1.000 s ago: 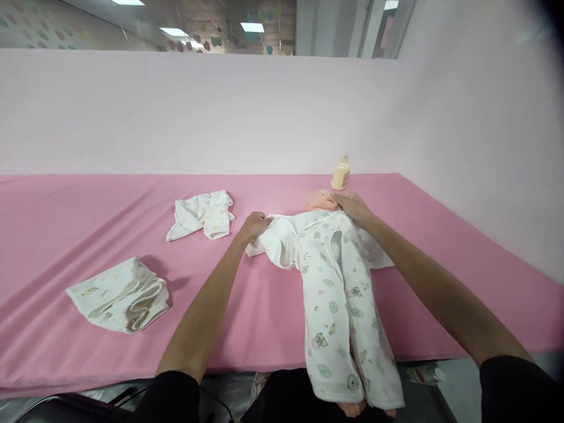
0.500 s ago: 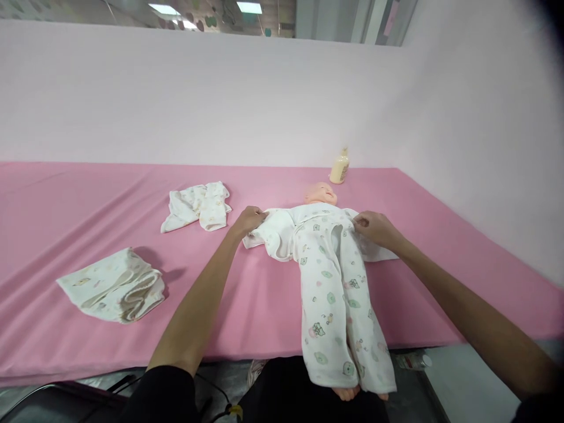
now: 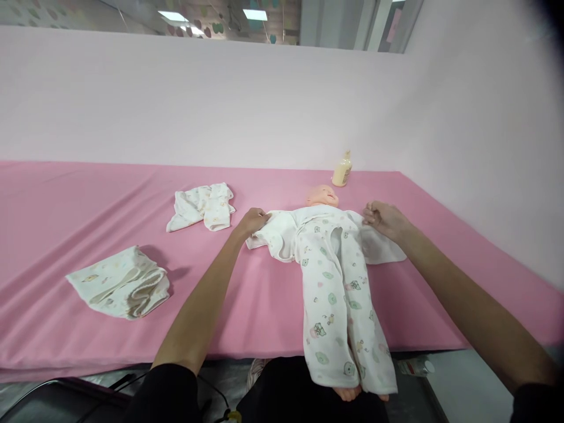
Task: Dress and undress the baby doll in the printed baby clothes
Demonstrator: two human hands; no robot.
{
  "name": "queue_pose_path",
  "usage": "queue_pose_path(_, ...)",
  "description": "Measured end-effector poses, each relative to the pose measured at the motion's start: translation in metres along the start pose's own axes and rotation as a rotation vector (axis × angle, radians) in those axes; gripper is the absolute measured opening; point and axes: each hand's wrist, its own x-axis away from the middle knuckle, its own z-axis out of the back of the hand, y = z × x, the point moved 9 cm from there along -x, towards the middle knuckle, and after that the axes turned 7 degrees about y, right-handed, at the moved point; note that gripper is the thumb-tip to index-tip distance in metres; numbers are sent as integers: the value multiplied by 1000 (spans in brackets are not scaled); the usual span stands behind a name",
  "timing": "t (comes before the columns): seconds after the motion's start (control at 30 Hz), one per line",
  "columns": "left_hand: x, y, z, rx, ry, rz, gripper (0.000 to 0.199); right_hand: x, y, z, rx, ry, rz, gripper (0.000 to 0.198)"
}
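A baby doll [image 3: 324,196] lies on its back, its head toward the wall and its feet hanging over the near edge. It is covered by a white baby top [image 3: 284,234] and printed baby trousers [image 3: 330,299], whose legs run down past the edge with bare toes showing below. My left hand [image 3: 254,221] pinches the top at the sleeve on the left. Above the sleeve on the right is my right hand [image 3: 385,220], fingers curled in, with no cloth visible between them.
A pink-covered table [image 3: 259,305] runs along a white wall. On its left lie a folded printed cloth [image 3: 123,285] and a small white garment [image 3: 205,205]. Behind the doll's head stands a cream pump bottle [image 3: 342,170]. Below the right edge is a clear bottle [image 3: 414,367].
My right hand has come off the top near the shoulder and moved slightly up and to the right. My left hand keeps its pinch on the sleeve. The view has shifted slightly.
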Motion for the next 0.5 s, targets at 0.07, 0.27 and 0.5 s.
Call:
queue_pose_path(0.07,-1,-1,0,2,-1,3,21,3,-4,-3,72,-30,50,13)
queue_pose_path(0.27,0,-2,-1,2,1,16,22,20,-22,-29,671,29,245,15)
queue_pose_path(0.5,3,7,1,-59,53,13,30,19,-26,-178,1247,-293,788,30)
